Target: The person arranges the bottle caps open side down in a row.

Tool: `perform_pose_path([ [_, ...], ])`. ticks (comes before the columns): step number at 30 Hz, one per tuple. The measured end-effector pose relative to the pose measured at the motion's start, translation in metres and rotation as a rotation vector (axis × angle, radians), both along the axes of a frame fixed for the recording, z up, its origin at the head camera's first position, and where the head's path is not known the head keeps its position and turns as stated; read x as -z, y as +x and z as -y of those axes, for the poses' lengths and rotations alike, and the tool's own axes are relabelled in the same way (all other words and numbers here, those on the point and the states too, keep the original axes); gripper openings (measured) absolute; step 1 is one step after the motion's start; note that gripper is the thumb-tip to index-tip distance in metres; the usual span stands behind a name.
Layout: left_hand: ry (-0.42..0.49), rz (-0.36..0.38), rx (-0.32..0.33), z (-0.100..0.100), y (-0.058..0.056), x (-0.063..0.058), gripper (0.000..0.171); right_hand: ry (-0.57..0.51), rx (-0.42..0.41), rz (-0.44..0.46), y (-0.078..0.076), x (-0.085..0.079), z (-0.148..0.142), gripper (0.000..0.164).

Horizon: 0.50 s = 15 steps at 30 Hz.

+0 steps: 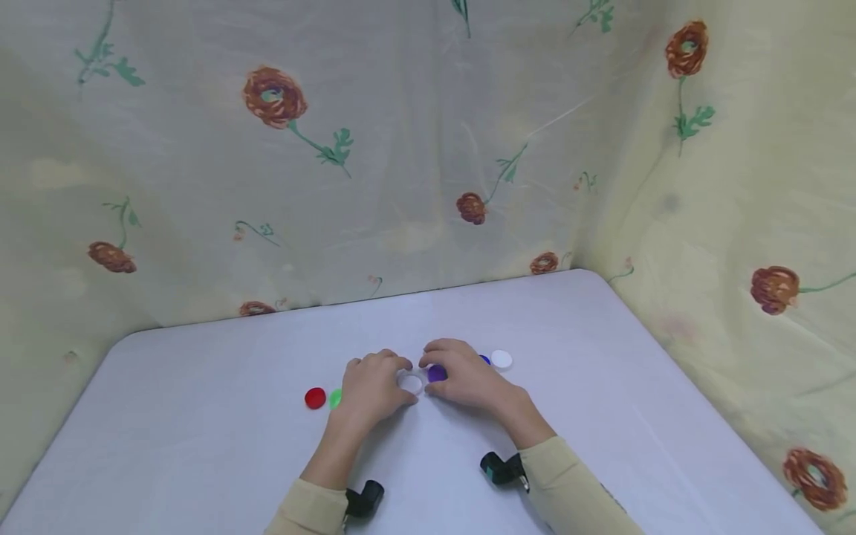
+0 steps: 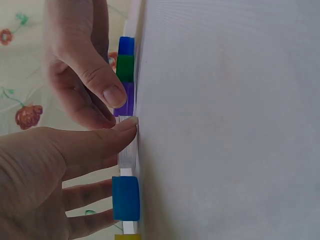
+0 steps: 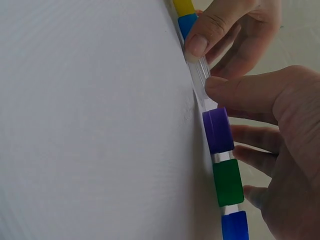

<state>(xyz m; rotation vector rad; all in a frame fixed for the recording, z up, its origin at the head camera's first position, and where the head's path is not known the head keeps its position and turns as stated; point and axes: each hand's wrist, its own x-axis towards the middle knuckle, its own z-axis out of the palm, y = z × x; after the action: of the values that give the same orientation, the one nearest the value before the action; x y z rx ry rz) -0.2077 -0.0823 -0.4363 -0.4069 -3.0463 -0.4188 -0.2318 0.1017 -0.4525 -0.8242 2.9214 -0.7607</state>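
Observation:
A clear round disc [image 1: 410, 384] lies on the white table between both hands. My left hand [image 1: 374, 384] grips its left side, thumb at the near edge and index finger at the far edge. At its right end my right hand [image 1: 464, 374] has thumb and index finger curled in, the thumb tip [image 3: 216, 86] against the clear rim. A purple disc [image 3: 218, 131] sits beneath the right hand, just right of the clear one. Behind the left fingers stands a blue disc [image 2: 126, 198]. Far-side fingertips are partly hidden.
The discs form a row. Red [image 1: 315, 398] and light green [image 1: 336, 398] discs lie at the left, with a yellow one [image 2: 127, 237] by the left hand. Dark green [image 3: 228, 182] and blue [image 3: 235, 226] discs continue right to a white one [image 1: 501, 360]. Flowered cloth [image 1: 401, 148] hangs behind the table.

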Motion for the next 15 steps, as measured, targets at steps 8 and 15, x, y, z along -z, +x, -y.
perform_pose_path([
  [8, -0.012, -0.009, -0.006, 0.006, -0.003, 0.001, 0.042, 0.0, 0.0, 0.029, -0.001, 0.002, 0.005, 0.035],
  [15, -0.004, -0.013, 0.007, 0.009, -0.004, 0.0, 0.04, 0.011, -0.017, 0.031, -0.003, 0.006, 0.012, 0.036],
])
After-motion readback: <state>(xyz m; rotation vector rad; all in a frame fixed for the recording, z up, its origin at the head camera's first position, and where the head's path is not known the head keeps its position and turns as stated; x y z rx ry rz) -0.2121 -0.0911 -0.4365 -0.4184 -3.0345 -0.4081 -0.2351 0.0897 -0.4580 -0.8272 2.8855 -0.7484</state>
